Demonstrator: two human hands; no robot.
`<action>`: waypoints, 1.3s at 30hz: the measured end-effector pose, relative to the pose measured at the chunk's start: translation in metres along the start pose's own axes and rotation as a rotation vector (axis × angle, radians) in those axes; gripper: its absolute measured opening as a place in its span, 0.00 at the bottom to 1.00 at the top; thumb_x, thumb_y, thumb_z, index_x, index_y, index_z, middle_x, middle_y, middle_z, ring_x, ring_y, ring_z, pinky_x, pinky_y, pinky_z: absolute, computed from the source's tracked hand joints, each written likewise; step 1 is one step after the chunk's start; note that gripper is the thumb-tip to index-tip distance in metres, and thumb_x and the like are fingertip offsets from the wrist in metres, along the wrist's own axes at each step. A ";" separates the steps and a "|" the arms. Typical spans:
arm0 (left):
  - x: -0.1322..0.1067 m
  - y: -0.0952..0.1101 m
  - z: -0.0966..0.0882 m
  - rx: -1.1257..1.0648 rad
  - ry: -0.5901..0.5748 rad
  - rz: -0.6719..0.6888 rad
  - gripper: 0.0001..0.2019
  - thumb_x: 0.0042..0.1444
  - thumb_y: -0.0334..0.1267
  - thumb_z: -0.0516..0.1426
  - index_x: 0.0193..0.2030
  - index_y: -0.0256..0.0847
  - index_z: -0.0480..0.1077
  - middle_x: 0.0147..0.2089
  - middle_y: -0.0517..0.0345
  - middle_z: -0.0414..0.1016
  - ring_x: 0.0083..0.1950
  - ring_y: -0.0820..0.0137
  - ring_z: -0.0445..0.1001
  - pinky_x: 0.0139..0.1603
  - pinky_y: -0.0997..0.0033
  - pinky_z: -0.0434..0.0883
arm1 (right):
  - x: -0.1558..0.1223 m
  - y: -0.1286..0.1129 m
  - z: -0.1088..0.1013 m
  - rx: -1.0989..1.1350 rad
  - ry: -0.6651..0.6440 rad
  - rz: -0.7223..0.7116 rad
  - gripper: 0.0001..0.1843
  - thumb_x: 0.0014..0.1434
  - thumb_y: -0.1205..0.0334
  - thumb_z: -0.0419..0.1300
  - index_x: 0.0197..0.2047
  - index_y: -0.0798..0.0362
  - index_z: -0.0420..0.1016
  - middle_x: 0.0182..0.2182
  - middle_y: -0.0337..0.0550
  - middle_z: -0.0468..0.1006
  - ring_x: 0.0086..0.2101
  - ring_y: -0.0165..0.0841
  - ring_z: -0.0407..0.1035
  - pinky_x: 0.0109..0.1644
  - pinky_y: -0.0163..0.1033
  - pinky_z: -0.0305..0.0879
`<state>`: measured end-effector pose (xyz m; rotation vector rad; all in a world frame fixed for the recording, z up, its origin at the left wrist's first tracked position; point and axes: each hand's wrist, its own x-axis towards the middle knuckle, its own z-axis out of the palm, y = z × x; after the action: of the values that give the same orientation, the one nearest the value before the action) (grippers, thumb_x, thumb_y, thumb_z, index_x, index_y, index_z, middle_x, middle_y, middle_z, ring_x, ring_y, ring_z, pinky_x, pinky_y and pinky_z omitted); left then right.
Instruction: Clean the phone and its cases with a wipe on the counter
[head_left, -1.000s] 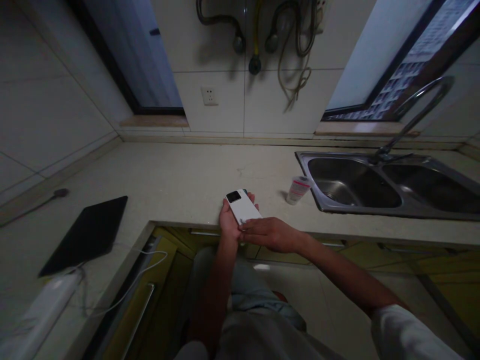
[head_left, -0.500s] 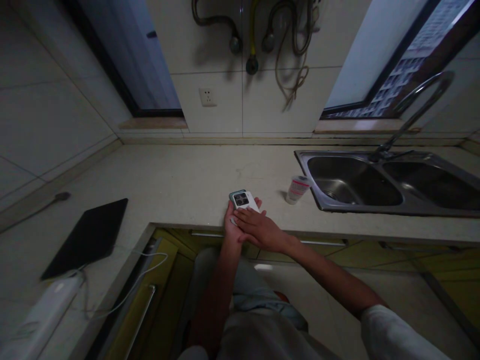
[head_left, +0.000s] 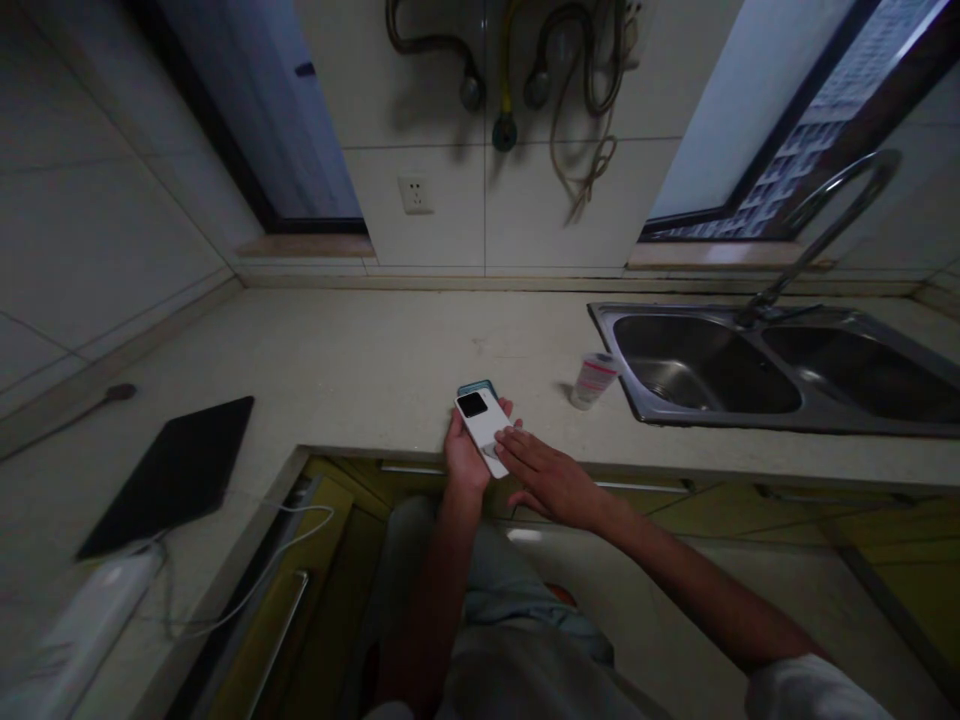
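A white smartphone (head_left: 484,425) lies back side up in my left hand (head_left: 463,455), its dark square camera block at the far left corner. My left fingers curl round its edges from below. Behind its far end shows the edge of a blue-green thing (head_left: 478,386), whose kind I cannot tell. My right hand (head_left: 551,480) has its fingers stretched out, the tips touching the lower right part of the phone's back. A small greyish patch beside those fingertips is too unclear to name. Both hands are at the counter's front edge.
A clear plastic cup (head_left: 592,382) with red print stands on the counter (head_left: 375,370), left of a double steel sink (head_left: 705,365) with a curved faucet (head_left: 832,220). To the left are a black flat panel (head_left: 172,475), a white cable (head_left: 289,550) and a white device (head_left: 101,620).
My right hand has slid right and toward me across the phone, uncovering more of its back. The phone's near end has come into view; my left hand still holds it.
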<state>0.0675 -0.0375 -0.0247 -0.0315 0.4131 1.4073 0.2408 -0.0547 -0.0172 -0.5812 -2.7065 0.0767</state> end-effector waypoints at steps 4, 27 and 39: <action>0.001 0.000 0.003 -0.020 0.019 -0.007 0.29 0.66 0.54 0.45 0.63 0.35 0.67 0.55 0.40 0.77 0.63 0.56 0.70 0.65 0.45 0.62 | 0.000 -0.013 0.000 0.001 0.011 0.002 0.42 0.63 0.47 0.61 0.70 0.65 0.55 0.67 0.67 0.59 0.69 0.50 0.48 0.69 0.60 0.56; -0.002 -0.014 0.010 0.019 -0.006 -0.127 0.30 0.64 0.57 0.46 0.59 0.34 0.69 0.57 0.41 0.75 0.65 0.57 0.68 0.67 0.50 0.62 | 0.033 -0.013 0.001 0.021 0.012 0.128 0.51 0.62 0.35 0.54 0.71 0.70 0.50 0.68 0.75 0.52 0.69 0.56 0.43 0.69 0.64 0.50; 0.002 0.003 0.003 -0.011 -0.052 -0.093 0.39 0.63 0.62 0.41 0.64 0.29 0.64 0.61 0.34 0.71 0.69 0.53 0.62 0.71 0.47 0.54 | 0.039 0.004 0.003 0.003 -0.038 0.116 0.46 0.65 0.38 0.52 0.70 0.70 0.54 0.67 0.73 0.54 0.68 0.55 0.47 0.69 0.60 0.54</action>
<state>0.0657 -0.0346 -0.0220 -0.0224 0.3564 1.3163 0.2079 -0.0354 -0.0069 -0.7429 -2.7064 0.1237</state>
